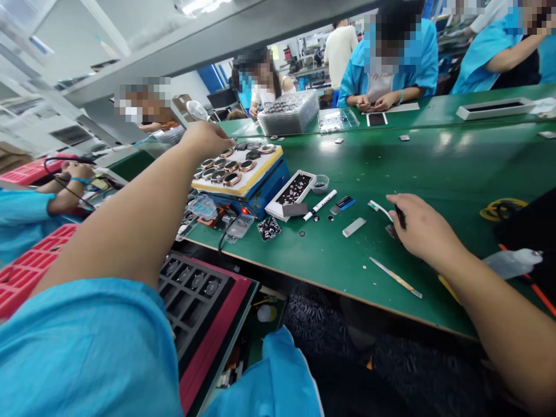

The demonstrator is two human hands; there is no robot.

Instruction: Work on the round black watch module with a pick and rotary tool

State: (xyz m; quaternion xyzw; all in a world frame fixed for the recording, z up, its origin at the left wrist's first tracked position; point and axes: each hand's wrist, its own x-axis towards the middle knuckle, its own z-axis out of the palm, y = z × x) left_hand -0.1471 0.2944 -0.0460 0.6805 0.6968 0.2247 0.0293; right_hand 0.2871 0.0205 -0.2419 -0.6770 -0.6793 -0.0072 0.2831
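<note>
My left hand reaches over the far edge of a white-topped plate on a blue box. Its fingers are bent together beside the rows of round watch cases; what they hold, if anything, is hidden. To the right, my right hand is closed just above the green bench. A white toothbrush with green at its head runs from under its fingers. Something dark shows between thumb and forefinger. A thin pointed blade-like tool lies nearer the bench edge.
A box of small parts, a white marker and a grey block lie mid-bench. A watch tray sits below my left arm. A squeeze bottle is at right. Co-workers sit across the bench and at left.
</note>
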